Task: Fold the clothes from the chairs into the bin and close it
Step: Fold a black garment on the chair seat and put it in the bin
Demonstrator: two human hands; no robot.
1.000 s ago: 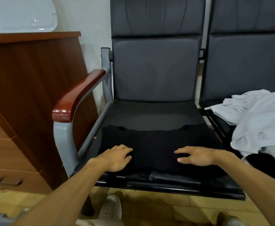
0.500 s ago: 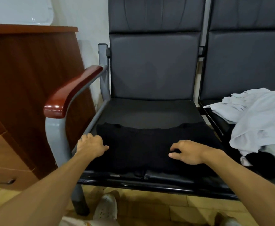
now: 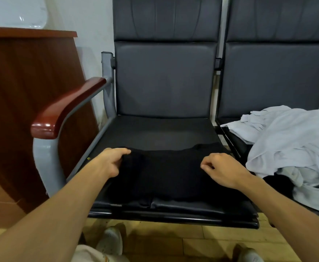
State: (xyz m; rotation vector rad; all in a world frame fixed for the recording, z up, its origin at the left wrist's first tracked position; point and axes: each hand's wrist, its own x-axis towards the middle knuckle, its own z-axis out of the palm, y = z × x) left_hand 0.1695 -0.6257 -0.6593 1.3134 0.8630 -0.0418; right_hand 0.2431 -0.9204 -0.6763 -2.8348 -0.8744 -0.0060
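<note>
Mid-fold: left hand (image 3: pixel 109 162) fingers are gripping the black garment (image 3: pixel 164 173) on the chair seat (image 3: pixel 154 131); right hand (image 3: pixel 223 170) hold unclear. Next: folding the edge across.

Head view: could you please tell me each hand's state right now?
Left hand: grips the black garment at its edge.
Right hand: curled on it; grip cannot be told.
</note>
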